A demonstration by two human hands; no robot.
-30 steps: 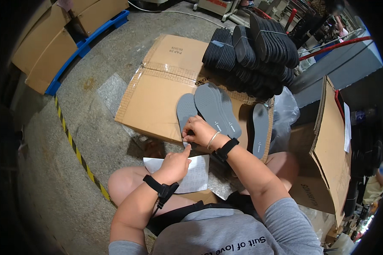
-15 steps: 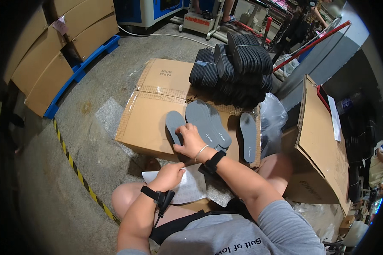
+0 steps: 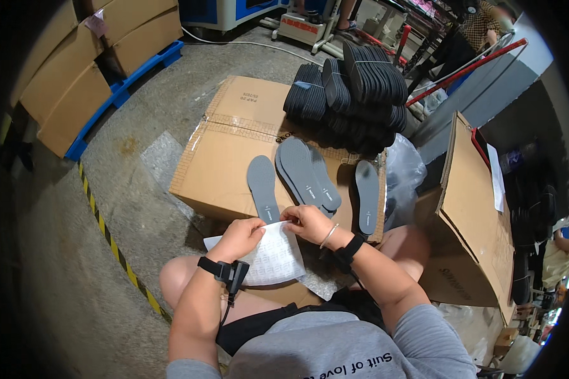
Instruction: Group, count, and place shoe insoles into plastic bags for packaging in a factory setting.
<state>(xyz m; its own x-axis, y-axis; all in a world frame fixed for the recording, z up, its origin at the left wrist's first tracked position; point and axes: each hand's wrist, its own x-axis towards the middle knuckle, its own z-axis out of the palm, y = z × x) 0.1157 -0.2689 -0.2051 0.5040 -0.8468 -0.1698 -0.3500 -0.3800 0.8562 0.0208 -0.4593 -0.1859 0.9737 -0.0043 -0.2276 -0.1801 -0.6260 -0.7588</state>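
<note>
Both hands meet at the centre of the frame over a white sticker sheet (image 3: pixel 269 256) lying on the lap. The left hand (image 3: pixel 240 237) rests curled on its upper edge, fingers closed against the paper; the right hand (image 3: pixel 306 221) pinches at the sheet's top corner with thumb and fingertips drawn together. The sheet looks thin, light and floppy, best held by an edge. Just above, grey insoles (image 3: pixel 262 189) lie flat on a cardboard box (image 3: pixel 221 158), with stacked black insoles (image 3: pixel 354 95) toward the upper right
</note>
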